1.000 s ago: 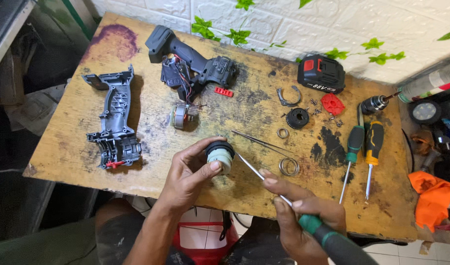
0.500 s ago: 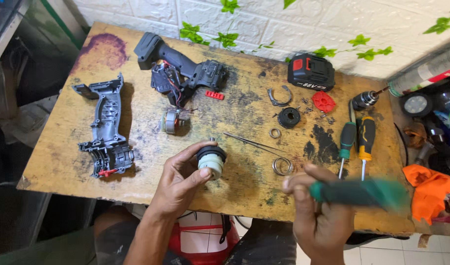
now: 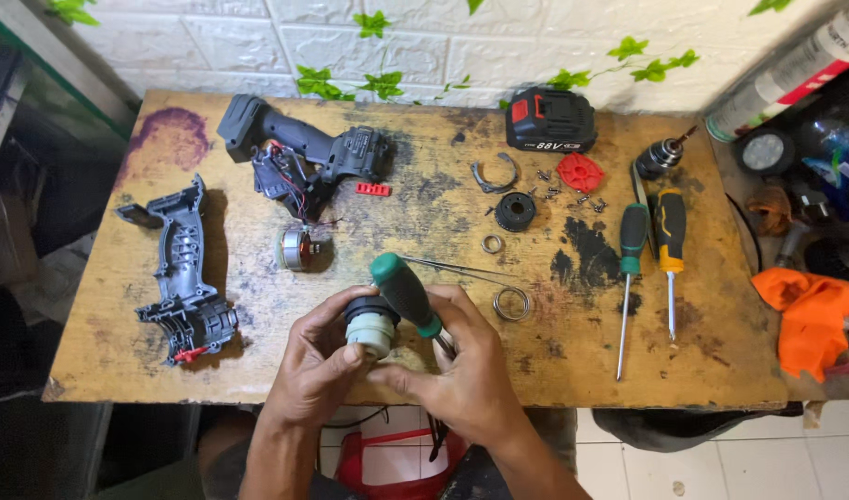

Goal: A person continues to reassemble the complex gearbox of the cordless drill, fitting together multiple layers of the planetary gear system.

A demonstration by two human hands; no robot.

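I am holding the gearbox cylinder at the table's 6 o'clock edge, my left hand curled closed around its side, fingers pinching it. My right hand is gripping the green-handled screwdriver with fingers wrapped shut, handle pointing to 11 o'clock, tip hidden behind my palm. Judgement: keeping the cylinder steady and the blade square should prevent slipping. I am counting: two more screwdrivers at 3 o'clock, one green, one yellow; one battery at 12; one housing half at 9; two loose rings.
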